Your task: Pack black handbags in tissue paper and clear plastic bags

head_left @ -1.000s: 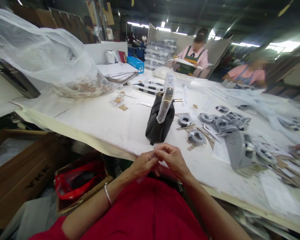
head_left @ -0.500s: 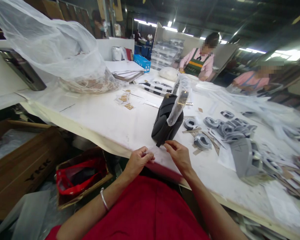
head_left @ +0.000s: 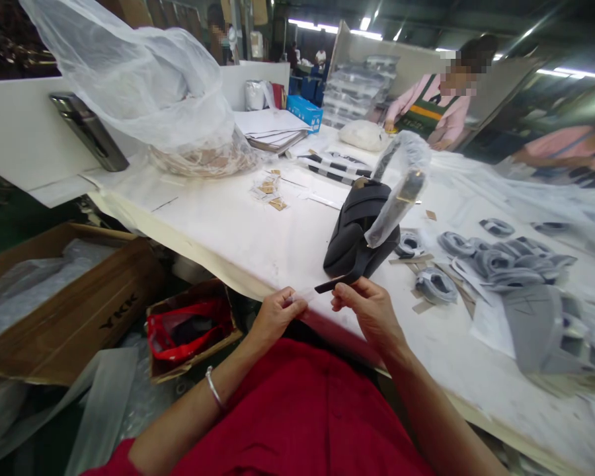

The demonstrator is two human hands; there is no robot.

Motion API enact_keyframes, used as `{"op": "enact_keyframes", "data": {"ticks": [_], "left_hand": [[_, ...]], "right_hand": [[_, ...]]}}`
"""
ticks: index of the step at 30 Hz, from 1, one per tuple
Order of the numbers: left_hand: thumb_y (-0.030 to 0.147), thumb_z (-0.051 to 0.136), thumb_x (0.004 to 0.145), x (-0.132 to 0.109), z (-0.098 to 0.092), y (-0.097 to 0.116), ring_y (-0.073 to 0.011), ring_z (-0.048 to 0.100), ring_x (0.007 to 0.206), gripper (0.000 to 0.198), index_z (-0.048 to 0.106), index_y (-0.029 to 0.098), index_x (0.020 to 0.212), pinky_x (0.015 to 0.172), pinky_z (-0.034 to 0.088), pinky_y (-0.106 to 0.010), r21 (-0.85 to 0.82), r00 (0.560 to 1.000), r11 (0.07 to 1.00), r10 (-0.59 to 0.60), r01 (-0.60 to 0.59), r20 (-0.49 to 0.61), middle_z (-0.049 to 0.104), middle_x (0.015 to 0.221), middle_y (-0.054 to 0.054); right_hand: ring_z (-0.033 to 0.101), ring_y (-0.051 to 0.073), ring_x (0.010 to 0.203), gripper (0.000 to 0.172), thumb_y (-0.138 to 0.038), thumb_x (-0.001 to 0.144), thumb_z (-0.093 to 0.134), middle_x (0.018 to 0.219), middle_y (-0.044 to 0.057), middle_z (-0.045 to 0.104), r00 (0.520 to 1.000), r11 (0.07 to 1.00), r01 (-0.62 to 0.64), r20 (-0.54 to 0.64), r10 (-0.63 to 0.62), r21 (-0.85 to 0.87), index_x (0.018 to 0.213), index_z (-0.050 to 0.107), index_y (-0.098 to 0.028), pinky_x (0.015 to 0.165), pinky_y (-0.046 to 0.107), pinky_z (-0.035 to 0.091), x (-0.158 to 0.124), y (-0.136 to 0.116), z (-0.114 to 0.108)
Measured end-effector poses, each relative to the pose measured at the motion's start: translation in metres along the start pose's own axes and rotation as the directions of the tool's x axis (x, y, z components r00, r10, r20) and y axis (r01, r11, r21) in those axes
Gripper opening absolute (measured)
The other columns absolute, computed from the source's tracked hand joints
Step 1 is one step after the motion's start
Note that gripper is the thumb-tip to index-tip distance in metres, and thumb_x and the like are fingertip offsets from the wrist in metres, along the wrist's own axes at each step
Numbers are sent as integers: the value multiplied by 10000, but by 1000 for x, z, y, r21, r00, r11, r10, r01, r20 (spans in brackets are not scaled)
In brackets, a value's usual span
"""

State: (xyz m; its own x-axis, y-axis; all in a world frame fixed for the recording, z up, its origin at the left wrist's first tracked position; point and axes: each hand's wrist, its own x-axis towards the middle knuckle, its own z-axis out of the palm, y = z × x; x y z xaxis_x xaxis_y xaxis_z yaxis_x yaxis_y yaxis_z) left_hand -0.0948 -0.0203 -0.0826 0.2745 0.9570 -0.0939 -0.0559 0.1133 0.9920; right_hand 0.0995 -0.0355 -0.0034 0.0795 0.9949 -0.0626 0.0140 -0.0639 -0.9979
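A dark grey handbag (head_left: 350, 225) stands on the white table in front of me, its handle (head_left: 396, 198) wrapped in clear plastic. From the bag's near side a black strap (head_left: 333, 284) reaches toward me. My right hand (head_left: 369, 305) pinches this strap between thumb and fingers. Just left of the strap's end, my left hand (head_left: 282, 314) is closed on a small clear plastic piece (head_left: 305, 295), perhaps a little bag or film. The plastic lies close to the strap tip; whether they touch I cannot tell.
Grey coiled straps (head_left: 500, 258) and card strips lie to the right. Small tagged packets (head_left: 270, 188) sit beyond the bag. At the left are a plastic-covered bundle (head_left: 198, 155), a flask (head_left: 92, 132) and, below, cardboard boxes (head_left: 114, 311). A co-worker (head_left: 431, 109) stands across the table.
The view has turned, so the scene sits differently. My right hand has taken the strap, which hung down before, and lifted its end toward the left hand.
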Motion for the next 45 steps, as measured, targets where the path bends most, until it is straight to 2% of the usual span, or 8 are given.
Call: {"op": "enact_keyframes", "data": {"ticks": [9,21,24,28,33,39,42,45], "left_hand": [[501,728,768,-3,5,0,-183,670,678,359,659,157,842,670,540,-286,-86,995,993,-72,78,72,721,751,-29],[486,732,765,-2,16,9,-184,683,672,359,650,149,859,666,546,-287,-118,986,990,-61,80,155,724,763,-39],[477,726,768,-2,18,11,-173,672,657,348,638,150,847,653,536,-273,-93,987,993,-55,70,154,710,734,-27],[467,698,806,0,23,18,-108,574,500,334,602,163,903,481,431,-201,-12,988,1000,-23,25,152,673,662,8],[558,458,946,4,35,33,-66,439,367,397,547,177,1016,369,301,-184,66,990,994,79,-87,113,661,671,15],[526,434,969,14,52,26,-103,557,477,323,459,212,894,460,401,-199,96,995,993,55,-64,87,618,675,31],[501,443,966,16,58,20,-104,520,483,302,464,214,873,467,382,-206,117,995,991,61,-70,76,559,628,56],[443,479,950,17,61,19,-109,522,522,235,487,212,909,506,394,-215,120,995,988,97,-96,2,542,628,62]], "right_hand": [[618,157,603,277,-437,772,770,641,12,678,999,999,46,31,-45,-24,789,718,-166,614,290,491,0,-5,3],[596,155,594,301,-458,751,763,625,15,672,999,995,23,51,-18,-102,714,701,-166,599,284,463,1,-4,-3],[560,143,582,304,-455,749,761,605,1,639,999,991,37,45,-31,-130,682,684,-168,574,267,431,2,-2,-5],[572,161,702,262,-437,779,733,745,10,657,994,982,101,66,-92,-158,753,703,-178,650,273,450,3,2,-7],[597,179,798,268,-441,824,678,886,21,683,994,976,99,70,-87,-196,732,672,-189,726,286,464,3,4,-9],[562,161,718,329,-496,833,649,762,3,635,998,967,70,21,-67,-243,722,658,-186,663,272,446,2,7,-20],[566,155,681,308,-486,813,679,729,-1,627,1000,983,27,16,-24,-180,793,693,-180,654,276,463,1,10,-26],[583,156,673,311,-474,784,714,755,15,665,999,994,-31,33,35,-105,856,719,-172,655,284,484,-2,13,-28]]}}
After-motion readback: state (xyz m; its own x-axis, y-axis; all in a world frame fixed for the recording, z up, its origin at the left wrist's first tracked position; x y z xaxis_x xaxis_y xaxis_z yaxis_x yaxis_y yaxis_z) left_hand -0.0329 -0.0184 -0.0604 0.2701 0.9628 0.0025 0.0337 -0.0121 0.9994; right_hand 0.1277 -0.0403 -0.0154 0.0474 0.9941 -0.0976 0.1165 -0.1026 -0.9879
